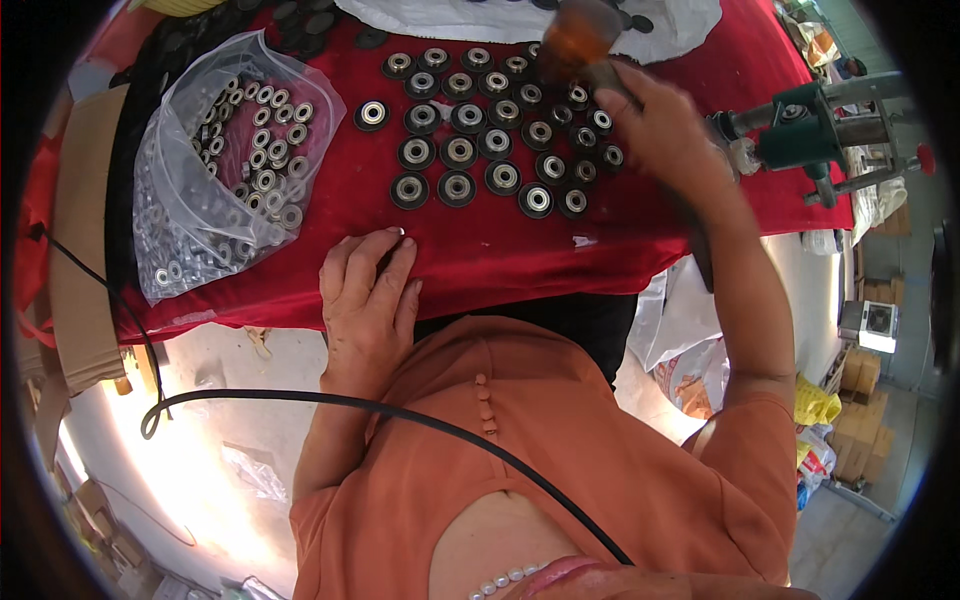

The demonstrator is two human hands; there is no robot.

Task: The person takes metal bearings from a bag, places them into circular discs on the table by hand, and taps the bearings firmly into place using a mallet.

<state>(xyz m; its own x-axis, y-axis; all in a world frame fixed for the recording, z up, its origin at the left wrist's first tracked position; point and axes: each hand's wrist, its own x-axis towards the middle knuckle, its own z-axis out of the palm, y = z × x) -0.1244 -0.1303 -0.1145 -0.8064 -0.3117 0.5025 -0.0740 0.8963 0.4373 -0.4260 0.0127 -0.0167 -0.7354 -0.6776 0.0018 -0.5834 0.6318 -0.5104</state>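
Observation:
My right hand [665, 125] grips the dark handle of a mallet [580, 40] with an amber head. The mallet head is blurred and hangs over the far right of the rows of black wheels [457, 188], each with a silver bearing at its centre. My left hand [365, 285] lies on the near edge of the red cloth [490, 250], fingers stretched and holding nothing. One wheel [372, 114] sits apart to the left of the rows. To the left, a clear plastic bag [180, 190] lies open with many loose silver bearings [262, 138] in it.
A green and metal clamp-like fixture [797, 135] stands at the table's right. More black wheels [300, 25] are heaped at the far left, near a white sheet [480, 18]. A cardboard piece [85, 240] stands at the left edge, and a black cable [370, 403] crosses in front of me.

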